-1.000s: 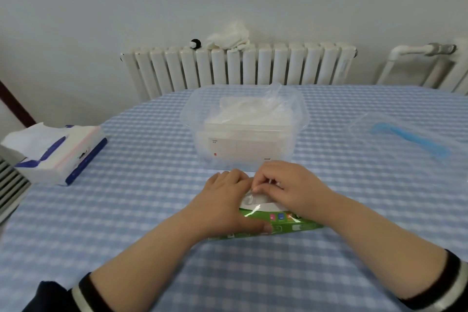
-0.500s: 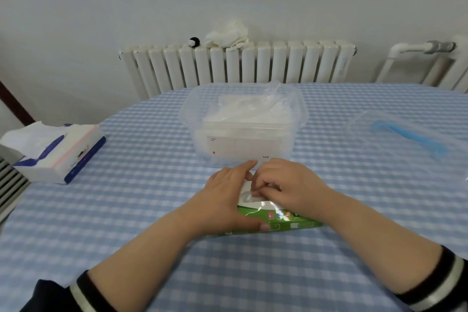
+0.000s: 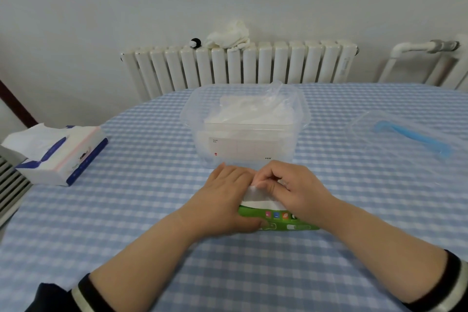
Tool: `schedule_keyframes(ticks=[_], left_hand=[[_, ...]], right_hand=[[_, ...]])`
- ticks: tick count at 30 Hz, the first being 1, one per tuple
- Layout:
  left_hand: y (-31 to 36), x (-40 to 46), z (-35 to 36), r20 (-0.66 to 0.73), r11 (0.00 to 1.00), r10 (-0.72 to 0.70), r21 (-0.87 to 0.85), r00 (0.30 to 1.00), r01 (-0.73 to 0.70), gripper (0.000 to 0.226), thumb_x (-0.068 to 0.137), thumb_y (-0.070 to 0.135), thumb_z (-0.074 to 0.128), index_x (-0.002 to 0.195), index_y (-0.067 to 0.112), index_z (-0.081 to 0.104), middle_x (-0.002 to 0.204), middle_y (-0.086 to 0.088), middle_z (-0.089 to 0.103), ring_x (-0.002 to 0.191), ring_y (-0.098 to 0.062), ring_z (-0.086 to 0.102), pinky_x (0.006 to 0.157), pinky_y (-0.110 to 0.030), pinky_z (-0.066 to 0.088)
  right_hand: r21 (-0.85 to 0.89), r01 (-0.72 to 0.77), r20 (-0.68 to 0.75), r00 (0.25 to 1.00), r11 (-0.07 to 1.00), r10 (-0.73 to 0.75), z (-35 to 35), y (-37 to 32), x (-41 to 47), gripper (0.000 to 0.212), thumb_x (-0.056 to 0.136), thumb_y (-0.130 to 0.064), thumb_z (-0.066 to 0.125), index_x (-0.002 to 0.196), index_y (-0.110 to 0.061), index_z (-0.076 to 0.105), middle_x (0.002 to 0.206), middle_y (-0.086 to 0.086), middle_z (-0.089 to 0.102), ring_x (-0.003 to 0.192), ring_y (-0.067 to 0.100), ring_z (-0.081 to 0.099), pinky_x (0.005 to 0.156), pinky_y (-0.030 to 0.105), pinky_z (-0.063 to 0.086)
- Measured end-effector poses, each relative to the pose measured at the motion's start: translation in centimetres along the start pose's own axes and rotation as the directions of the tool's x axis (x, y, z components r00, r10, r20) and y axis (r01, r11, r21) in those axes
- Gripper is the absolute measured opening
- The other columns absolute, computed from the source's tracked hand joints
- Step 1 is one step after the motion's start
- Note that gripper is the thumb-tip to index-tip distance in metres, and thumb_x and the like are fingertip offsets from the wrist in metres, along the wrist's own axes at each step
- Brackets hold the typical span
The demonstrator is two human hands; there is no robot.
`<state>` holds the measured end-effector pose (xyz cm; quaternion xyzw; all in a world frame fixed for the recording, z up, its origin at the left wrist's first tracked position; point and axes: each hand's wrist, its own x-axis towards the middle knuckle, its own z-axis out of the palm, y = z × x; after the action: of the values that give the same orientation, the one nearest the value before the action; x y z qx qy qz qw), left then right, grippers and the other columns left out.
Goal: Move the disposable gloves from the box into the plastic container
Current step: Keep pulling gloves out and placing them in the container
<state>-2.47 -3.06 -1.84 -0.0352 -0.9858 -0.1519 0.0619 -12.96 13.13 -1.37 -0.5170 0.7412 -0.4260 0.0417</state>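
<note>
Right hand [image 3: 293, 190]: fingers curled, pinching a white glove edge [image 3: 255, 195] at the top opening of the box [image 3: 276, 220]. The pinched sheet stands a little above the box top. Left hand [image 3: 225, 200]: lies flat over the box's left end, fingers fairly straight and pressing down, thumb along the near green side.

Box: green, low, lying flat on the desk [image 3: 152, 210], mostly covered by both hands; small coloured icons show on its near face.

Container [image 3: 243, 124]: clear plastic, open, just beyond the hands and nearly touching the fingertips. Inside it sits a loose pile of thin, translucent gloves [image 3: 253, 109], one corner poking above the rim at the back right.

Lid [image 3: 405, 134]: clear with a blue strip, flat on the desk well to the right of the container.

Tissue pack [image 3: 60, 157]: white and blue, a sheet sticking out, at the desk's left edge.

Desk cover is blue-and-white check. Behind it, a white radiator [image 3: 240, 66] against the wall, a crumpled white cloth [image 3: 228, 35] on top.
</note>
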Motion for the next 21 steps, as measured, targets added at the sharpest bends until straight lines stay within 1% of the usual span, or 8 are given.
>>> schedule_keyframes(ticks=[3, 6, 8, 10, 12, 14, 17, 21], left_hand=[[0.0, 0.0, 0.0, 0.028, 0.997, -0.034, 0.068, 0.999, 0.032, 0.082, 0.076, 0.067, 0.062, 0.144, 0.030, 0.034, 0.138, 0.017, 0.037, 0.127, -0.002, 0.026, 0.119, -0.033, 0.011], [-0.1, -0.1, 0.1, 0.013, 0.996, -0.064, 0.060, 0.998, 0.063, 0.083, 0.073, 0.071, 0.063, 0.141, 0.032, 0.037, 0.133, 0.016, 0.042, 0.120, -0.004, 0.032, 0.111, -0.024, 0.018], [-0.1, -0.2, 0.2, 0.001, 0.997, -0.084, 0.001, 0.997, 0.084, 0.085, 0.071, 0.071, 0.066, 0.142, 0.036, 0.035, 0.130, 0.018, 0.046, 0.115, -0.002, 0.035, 0.105, -0.019, 0.019], [-0.1, -0.2, 0.2, 0.000, 0.994, -0.096, -0.048, 0.995, 0.096, 0.088, 0.070, 0.070, 0.068, 0.143, 0.036, 0.034, 0.133, 0.019, 0.046, 0.120, 0.000, 0.035, 0.110, -0.020, 0.015], [-0.1, -0.2, 0.2, 0.017, 0.993, -0.095, -0.075, 0.995, 0.096, 0.083, 0.071, 0.067, 0.070, 0.141, 0.034, 0.038, 0.134, 0.021, 0.045, 0.125, 0.003, 0.034, 0.115, -0.020, 0.007], [-0.2, -0.2, 0.1, 0.028, 0.991, -0.086, -0.100, 0.996, 0.089, 0.079, 0.071, 0.063, 0.072, 0.139, 0.035, 0.041, 0.134, 0.023, 0.045, 0.126, 0.005, 0.034, 0.113, -0.016, 0.004], [-0.3, -0.2, 0.1, 0.024, 0.987, -0.092, -0.128, 0.995, 0.095, 0.075, 0.072, 0.060, 0.075, 0.135, 0.038, 0.042, 0.131, 0.025, 0.045, 0.124, 0.007, 0.035, 0.109, -0.013, 0.005], [-0.4, 0.0, 0.4, 0.028, 0.988, -0.097, -0.119, 0.995, 0.100, 0.076, 0.071, 0.060, 0.075, 0.136, 0.036, 0.043, 0.130, 0.021, 0.048, 0.121, 0.001, 0.040, 0.102, -0.011, 0.013]], right_hand=[[0.124, -0.145, 0.018, 0.989, 0.982, 0.144, 0.0, 0.0, 0.4, 0.008, 0.094, -0.018, 0.062, 0.087, -0.020, 0.066, 0.080, -0.018, 0.067, 0.073, 0.001, 0.059, 0.066, 0.015, 0.045], [0.175, -0.211, 0.073, 0.977, 0.962, 0.201, -0.5, -0.1, 0.6, 0.003, 0.091, -0.020, 0.066, 0.089, -0.022, 0.065, 0.086, -0.014, 0.069, 0.076, -0.001, 0.059, 0.069, 0.015, 0.045], [0.118, -0.235, 0.150, 0.965, 0.965, 0.217, -0.9, -0.1, 0.6, 0.012, 0.085, -0.029, 0.073, 0.094, -0.029, 0.064, 0.096, -0.012, 0.069, 0.089, 0.002, 0.061, 0.078, 0.018, 0.048], [0.022, -0.229, 0.181, 0.958, 0.973, 0.222, -1.0, 0.0, 0.6, 0.017, 0.080, -0.034, 0.076, 0.093, -0.030, 0.065, 0.096, -0.012, 0.067, 0.090, 0.003, 0.060, 0.080, 0.022, 0.048], [-0.031, -0.158, 0.116, 0.980, 0.987, 0.161, -0.8, 0.1, 0.7, 0.010, 0.081, -0.033, 0.074, 0.083, -0.026, 0.067, 0.088, -0.009, 0.066, 0.084, 0.007, 0.061, 0.077, 0.030, 0.049], [-0.132, -0.056, 0.056, 0.996, 0.990, 0.064, -0.5, 0.3, 0.6, 0.013, 0.085, -0.036, 0.068, 0.079, -0.024, 0.068, 0.080, -0.010, 0.065, 0.079, 0.007, 0.060, 0.072, 0.033, 0.049], [-0.341, 0.140, -0.017, 0.988, 0.929, -0.155, 0.1, 0.2, 0.4, 0.026, 0.091, -0.040, 0.052, 0.082, -0.021, 0.068, 0.079, -0.013, 0.063, 0.073, 0.004, 0.056, 0.061, 0.028, 0.049], [-0.366, 0.200, -0.132, 0.955, 0.909, -0.264, 0.4, 0.3, 0.3, 0.026, 0.095, -0.031, 0.049, 0.087, -0.017, 0.069, 0.085, -0.009, 0.064, 0.073, 0.006, 0.058, 0.059, 0.019, 0.044]])
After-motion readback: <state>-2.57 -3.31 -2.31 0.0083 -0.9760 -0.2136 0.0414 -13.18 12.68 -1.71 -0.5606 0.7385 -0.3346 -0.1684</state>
